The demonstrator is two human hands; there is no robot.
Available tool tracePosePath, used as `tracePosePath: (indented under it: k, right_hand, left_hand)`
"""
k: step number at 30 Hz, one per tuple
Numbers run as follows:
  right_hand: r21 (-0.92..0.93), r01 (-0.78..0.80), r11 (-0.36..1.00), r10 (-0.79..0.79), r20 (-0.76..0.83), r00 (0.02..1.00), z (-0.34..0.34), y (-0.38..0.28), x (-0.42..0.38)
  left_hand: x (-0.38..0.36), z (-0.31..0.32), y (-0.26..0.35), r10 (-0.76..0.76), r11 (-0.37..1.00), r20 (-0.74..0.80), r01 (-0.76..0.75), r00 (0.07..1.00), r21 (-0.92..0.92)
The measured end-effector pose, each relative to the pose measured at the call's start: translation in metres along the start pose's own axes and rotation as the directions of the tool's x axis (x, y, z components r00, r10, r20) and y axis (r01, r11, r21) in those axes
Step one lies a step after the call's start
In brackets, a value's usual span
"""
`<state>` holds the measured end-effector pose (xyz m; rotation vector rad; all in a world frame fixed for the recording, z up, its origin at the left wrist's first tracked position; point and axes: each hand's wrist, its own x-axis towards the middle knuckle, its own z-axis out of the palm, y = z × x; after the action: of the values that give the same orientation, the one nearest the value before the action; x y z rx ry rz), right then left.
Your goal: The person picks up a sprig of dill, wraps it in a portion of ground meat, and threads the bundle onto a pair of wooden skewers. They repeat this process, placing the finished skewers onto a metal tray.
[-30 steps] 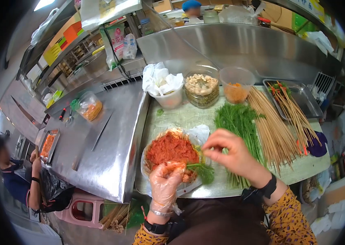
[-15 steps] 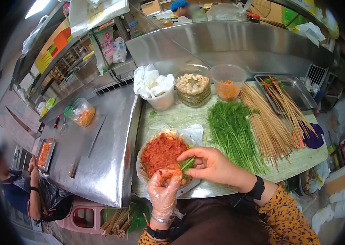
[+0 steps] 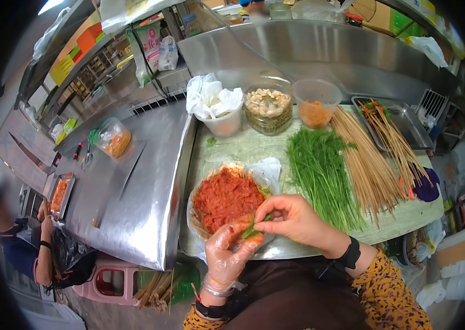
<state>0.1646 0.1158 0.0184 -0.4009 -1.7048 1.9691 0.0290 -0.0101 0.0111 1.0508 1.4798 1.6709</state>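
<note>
My left hand, in a clear plastic glove smeared with red, curls around a small bundle of green herb stems. Pinching the same stems from the right is my bare right hand, its thumb and fingertips together. Both hands are at the lower right rim of a plastic-lined bowl. Chunky red paste fills most of the bowl, with some pale and green bits at its edge. Right of it lie feathery green herbs with long stems. Whatever lies inside my left palm is partly hidden.
Bamboo skewers lie beside the herbs, and a metal tray holds filled ones. Behind stand a white tub, a jar and a plastic tub. A co-worker sits left by the steel counter.
My hands have shifted slightly right with the green stems. The left hand has turned, its fingers now more stretched beneath them, while the right still pinches. The view has tilted slightly.
</note>
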Motion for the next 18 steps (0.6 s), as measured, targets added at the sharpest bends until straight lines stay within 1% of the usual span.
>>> tracePosePath:
  k: [1, 2, 3, 4, 6, 7, 8, 10, 11, 12, 13, 14, 15, 16, 17, 18]
  right_hand:
    - [0.005, -0.002, 1.0, 0.002, 0.005, 1.0, 0.002, 0.002, -0.003]
    - [0.115, -0.059, 0.992, 0.058, 0.016, 0.998, 0.005, 0.004, -0.005]
    - [0.222, -0.117, 0.968, 0.112, 0.035, 0.993, 0.007, 0.007, -0.007]
    - [0.229, -0.122, 0.966, 0.114, 0.048, 0.992, 0.008, 0.012, -0.009]
    - [0.237, -0.147, 0.96, 0.108, 0.172, 0.979, 0.003, 0.023, -0.011]
    - [0.259, -0.085, 0.962, 0.037, 0.186, 0.982, 0.001, 0.035, -0.013]
    - [0.238, -0.092, 0.967, 0.045, 0.196, 0.979, -0.002, 0.04, -0.014]
    - [0.241, -0.107, 0.965, 0.054, 0.217, 0.975, -0.004, 0.044, -0.015]
    - [0.247, -0.111, 0.963, 0.055, 0.223, 0.973, -0.007, 0.042, -0.016]
    - [0.253, -0.131, 0.958, 0.085, 0.185, 0.979, -0.012, 0.037, -0.018]
    - [0.262, -0.151, 0.953, 0.116, 0.146, 0.983, -0.016, 0.036, -0.019]
    - [0.271, -0.154, 0.95, 0.117, 0.15, 0.982, -0.021, 0.038, -0.021]
    - [0.278, -0.157, 0.948, 0.136, 0.092, 0.986, -0.027, 0.041, -0.024]
    - [0.284, -0.159, 0.946, 0.156, 0.034, 0.987, -0.03, 0.043, -0.025]
    - [0.29, -0.162, 0.943, 0.157, 0.04, 0.987, -0.032, 0.045, -0.026]
    - [0.281, -0.165, 0.945, 0.163, 0.03, 0.986, -0.032, 0.047, -0.027]
  left_hand:
    - [0.0, -0.004, -0.002, 0.131, 0.976, 0.044, -0.136, 0.99, 0.168]
    - [-0.001, -0.008, -0.003, 0.25, 0.905, 0.108, -0.272, 0.962, 0.327]
    - [-0.004, -0.011, -0.003, 0.273, 0.878, 0.134, -0.304, 0.953, 0.369]
    - [-0.009, -0.014, -0.008, 0.269, 0.877, 0.126, -0.297, 0.955, 0.379]
    - [-0.02, -0.016, -0.022, 0.109, 0.952, 0.141, -0.145, 0.984, 0.271]
    - [-0.025, -0.01, -0.017, -0.065, 0.996, 0.054, 0.062, 0.996, 0.057]
    - [-0.027, -0.007, -0.013, -0.069, 0.996, 0.044, 0.066, 0.997, 0.063]
    - [-0.029, -0.004, -0.006, -0.052, 0.999, -0.007, 0.052, 0.999, -0.003]
    - [-0.031, -0.006, -0.003, -0.138, 0.99, -0.008, 0.138, 0.99, 0.01]
    - [-0.027, -0.014, -0.003, -0.141, 0.99, -0.015, 0.141, 0.99, 0.014]
    - [-0.02, -0.028, -0.003, -0.082, 0.991, -0.033, 0.085, 0.996, 0.1]
    - [-0.012, -0.043, 0.0, -0.022, 0.982, -0.044, 0.03, 0.999, 0.188]
    - [-0.001, -0.059, 0.007, 0.121, 0.869, -0.008, -0.102, 0.993, 0.484]
    - [0.012, -0.069, 0.014, 0.243, 0.653, 0.073, -0.219, 0.967, 0.725]
    - [0.024, -0.073, 0.008, 0.296, 0.651, 0.029, -0.224, 0.955, 0.726]
    - [0.033, -0.073, 0.005, 0.294, 0.647, 0.026, -0.219, 0.955, 0.731]
